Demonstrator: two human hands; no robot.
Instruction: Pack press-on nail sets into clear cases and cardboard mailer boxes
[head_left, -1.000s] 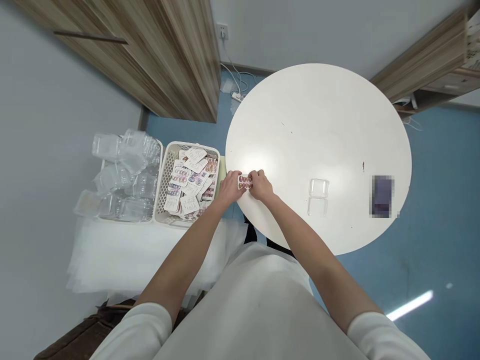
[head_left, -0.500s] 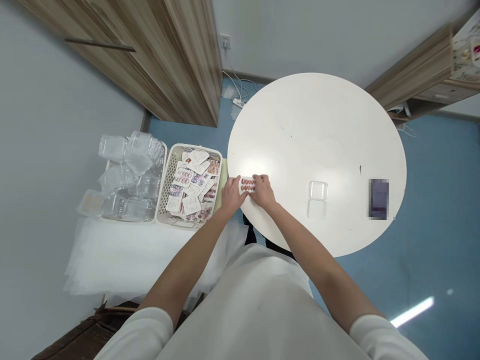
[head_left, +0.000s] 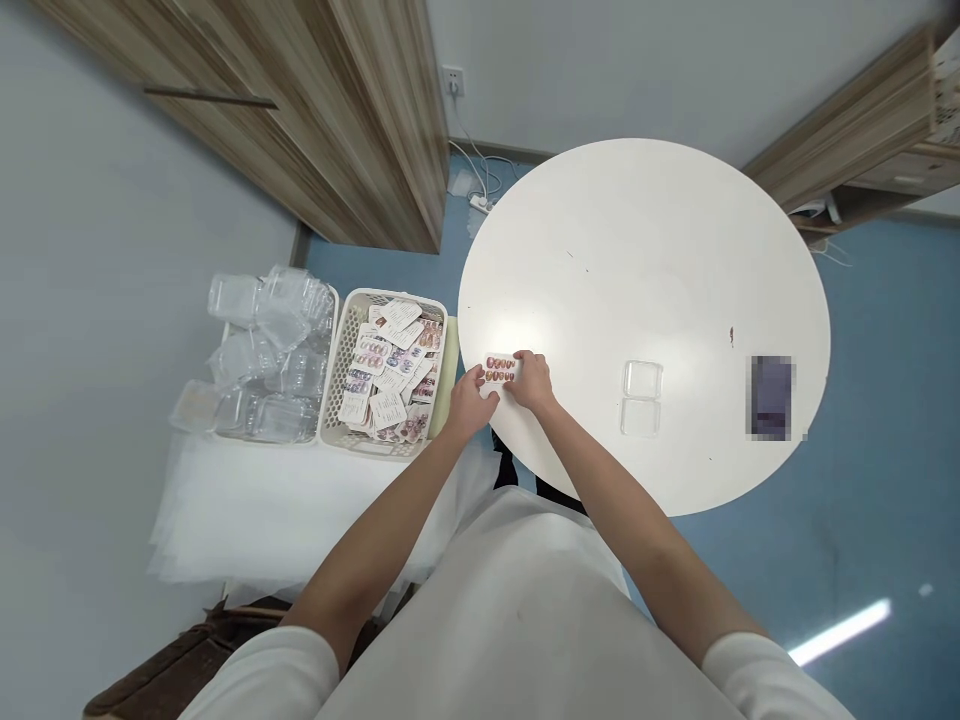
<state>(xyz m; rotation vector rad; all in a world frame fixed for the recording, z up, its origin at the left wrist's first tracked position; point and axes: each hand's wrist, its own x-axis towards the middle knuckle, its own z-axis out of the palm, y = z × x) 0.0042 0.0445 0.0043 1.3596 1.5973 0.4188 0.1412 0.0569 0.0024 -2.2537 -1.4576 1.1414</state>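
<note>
A white card of press-on nails (head_left: 500,363), with reddish-brown nails in two rows, is at the left edge of the round table. My right hand (head_left: 534,382) pinches its right side. My left hand (head_left: 469,403) is at the card's left end, thumb and fingers apart; whether a fingertip still touches the card is hard to see. Farther right on the tabletop, a clear plastic box (head_left: 642,399) lies unfolded. To the left of my left hand, a cream basket (head_left: 328,408) holds many similar nail cards.
Clear plastic boxes (head_left: 281,365) are heaped in another container at the far left. White sheeting (head_left: 300,510) lies below the baskets. On the round white table (head_left: 637,230), a blurred-out dark object (head_left: 771,397) is near the right edge. A tall wooden cabinet (head_left: 360,120) stands behind the baskets.
My left hand has loosened and drawn slightly down from the card, its fingers spreading. The card stays in my right hand. The whole view has shifted slightly.
</note>
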